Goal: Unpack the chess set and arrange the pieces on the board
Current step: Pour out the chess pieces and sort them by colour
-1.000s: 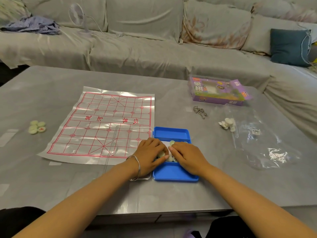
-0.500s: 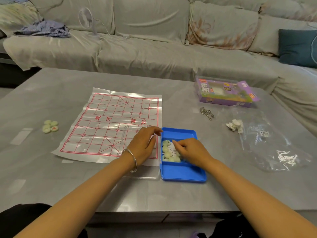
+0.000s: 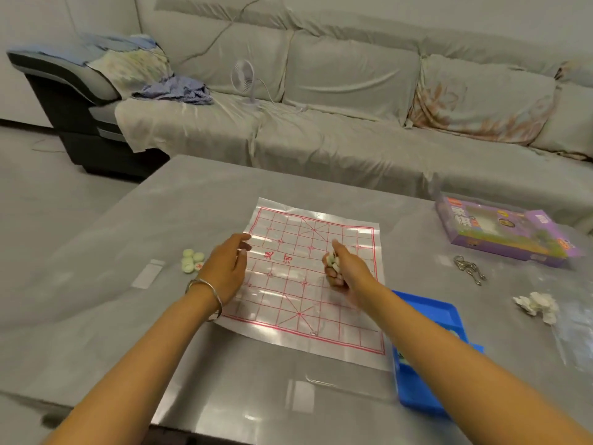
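right hand (image 3: 340, 268) gripping a clutch of pale chess pieces (image 3: 333, 261) over the board sheet (image 3: 298, 284) | left hand (image 3: 229, 268) hovering loose-fingered (holding nothing) at its left edge | blue case (image 3: 426, 358) lying right

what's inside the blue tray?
A pale piece shows by the blue tray's left wall. The right forearm crosses the tray and hides its middle, so no count.
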The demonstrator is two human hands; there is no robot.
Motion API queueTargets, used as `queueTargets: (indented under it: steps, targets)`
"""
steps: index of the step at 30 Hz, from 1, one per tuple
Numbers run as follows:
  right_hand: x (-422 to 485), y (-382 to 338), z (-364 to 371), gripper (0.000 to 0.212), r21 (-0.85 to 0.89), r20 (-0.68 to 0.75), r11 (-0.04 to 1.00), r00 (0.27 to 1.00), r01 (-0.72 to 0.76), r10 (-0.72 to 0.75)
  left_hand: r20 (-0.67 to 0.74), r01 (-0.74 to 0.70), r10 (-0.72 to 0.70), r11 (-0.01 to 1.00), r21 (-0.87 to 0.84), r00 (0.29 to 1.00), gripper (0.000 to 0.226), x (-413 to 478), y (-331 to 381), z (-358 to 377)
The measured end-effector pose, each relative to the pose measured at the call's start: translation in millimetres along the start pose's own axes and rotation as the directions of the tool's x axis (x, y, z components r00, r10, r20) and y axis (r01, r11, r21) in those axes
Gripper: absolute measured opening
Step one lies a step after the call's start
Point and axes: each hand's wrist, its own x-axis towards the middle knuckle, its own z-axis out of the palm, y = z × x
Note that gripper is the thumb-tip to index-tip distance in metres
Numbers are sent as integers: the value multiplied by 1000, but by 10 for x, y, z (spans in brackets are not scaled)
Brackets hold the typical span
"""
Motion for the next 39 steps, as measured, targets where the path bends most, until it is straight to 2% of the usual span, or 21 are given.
queueTargets:
  steps: [3,5,8,11,13,16,19,22,25,27,31,36,39]
  targets:
    - [159,-51,582,53,78,136,993,987,-92,80,-78,65,-63,998,13,995,35,28,-359,-293]
    - [265,-58,961,49,59,166,993,982,-105,94,-127,92,-90,996,8,988,35,38,-615,-470]
    - [386,-51,1531,33,17,99,998,993,-62,60,-151,145,-135,988,56,979,39,21,-945,-646]
    - [500,0,1998,22,98,4,995,1000,-13,12,-53,203,-198,971,126,979,53,-21,-1140,-667]
    - [580,32,2211,23,122,-62,989,995,86,-79,3,220,-225,955,197,974,59,-23,-1233,-640]
    - [610,117,2367,27,-99,-96,949,947,298,-308,43,210,-229,941,265,972,54,14,-1283,-604]
    - [587,258,2432,30,-325,69,816,873,478,-483,49,174,-195,943,282,980,49,57,-1296,-575]
    - [580,373,2511,34,-442,238,675,803,590,-546,16,152,-165,940,304,986,48,80,-1341,-564]
    - [595,423,2573,36,-497,305,577,754,647,-582,-15,155,-156,963,220,988,47,71,-1379,-563]
    - [586,404,2573,36,-484,321,599,767,637,-556,-20,161,-160,972,174,987,46,69,-1403,-582]
    - [483,205,2460,41,-271,336,849,871,454,-359,14,164,-170,964,207,985,46,80,-1395,-603]
    - [390,-63,1977,55,-329,361,824,867,462,-342,-13,224,-224,962,154,974,48,102,-1095,-653]
    - [257,-226,1421,56,-378,347,773,852,509,-392,10,170,-172,981,97,985,49,75,-722,-582]
